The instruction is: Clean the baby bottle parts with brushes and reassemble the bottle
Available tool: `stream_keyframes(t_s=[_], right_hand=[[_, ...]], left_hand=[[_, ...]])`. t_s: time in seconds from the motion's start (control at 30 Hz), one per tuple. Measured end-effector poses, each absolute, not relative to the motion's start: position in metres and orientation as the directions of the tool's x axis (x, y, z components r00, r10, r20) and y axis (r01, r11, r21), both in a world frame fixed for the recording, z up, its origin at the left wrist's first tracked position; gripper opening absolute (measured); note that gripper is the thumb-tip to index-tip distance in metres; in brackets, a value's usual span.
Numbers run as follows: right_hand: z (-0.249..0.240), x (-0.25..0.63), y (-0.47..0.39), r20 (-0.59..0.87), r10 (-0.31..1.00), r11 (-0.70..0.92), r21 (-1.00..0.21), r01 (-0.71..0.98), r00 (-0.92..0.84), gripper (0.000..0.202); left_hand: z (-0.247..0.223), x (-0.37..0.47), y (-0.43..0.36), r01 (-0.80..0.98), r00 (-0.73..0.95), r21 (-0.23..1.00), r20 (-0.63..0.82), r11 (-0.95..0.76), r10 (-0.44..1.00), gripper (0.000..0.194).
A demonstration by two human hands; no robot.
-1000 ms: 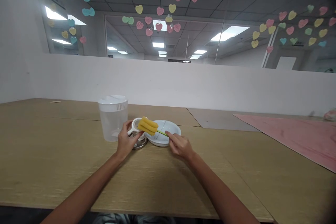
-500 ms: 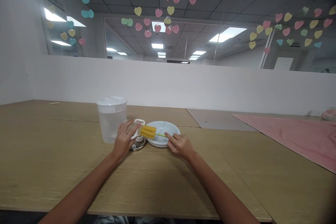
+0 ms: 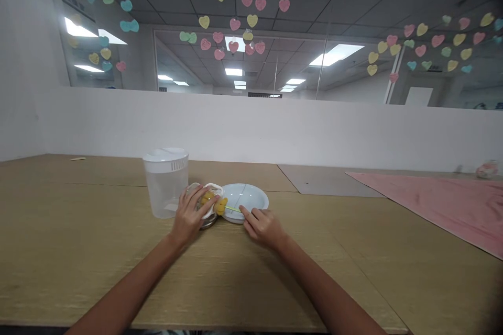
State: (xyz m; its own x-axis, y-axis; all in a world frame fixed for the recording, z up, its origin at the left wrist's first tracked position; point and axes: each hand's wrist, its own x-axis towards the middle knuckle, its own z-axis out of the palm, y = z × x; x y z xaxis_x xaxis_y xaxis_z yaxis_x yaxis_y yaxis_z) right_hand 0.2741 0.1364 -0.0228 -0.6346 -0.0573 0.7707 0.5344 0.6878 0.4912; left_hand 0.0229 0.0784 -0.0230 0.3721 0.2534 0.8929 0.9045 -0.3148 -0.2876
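My left hand is wrapped round a clear vessel with a white rim and handle, tipped on its side with its mouth to the right. Between the fingers of my right hand is the thin green handle of a yellow sponge brush. Part of the brush's yellow head is inside the vessel's mouth. Below the vessel, a round metal-rimmed piece rests on the table, mostly hidden. Just behind my right fingers stands a white bowl with a thin line across it.
A tall translucent white-lidded container stands left of the vessel on the brown table. A pink cloth and a grey sheet lie to the right. Behind the table runs a white wall with glass above.
The brush has moved left, and its yellow head has gone partly into the vessel. My right hand has shifted slightly left and down; my left hand still grips the vessel, turned a little.
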Motion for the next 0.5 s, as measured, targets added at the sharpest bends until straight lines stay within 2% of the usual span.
stream_keyframes(t_s=[0.2,0.43,0.5], right_hand=[[-0.024,0.272,0.138,0.783,-0.042,0.718,0.456,0.526,-0.621,0.03],[-0.03,0.266,0.131,0.755,-0.021,0.708,0.474,0.524,-0.655,0.033],[-0.027,0.264,0.135,0.765,0.032,0.695,0.446,0.564,-0.643,0.034]], left_hand=[[-0.02,0.027,0.077,0.918,0.366,-0.31,0.902,-0.245,0.229,0.056],[-0.021,0.038,0.08,0.865,0.437,-0.342,0.873,-0.367,0.215,0.06],[-0.014,0.033,0.083,0.875,0.4,-0.281,0.879,-0.394,0.261,0.063]])
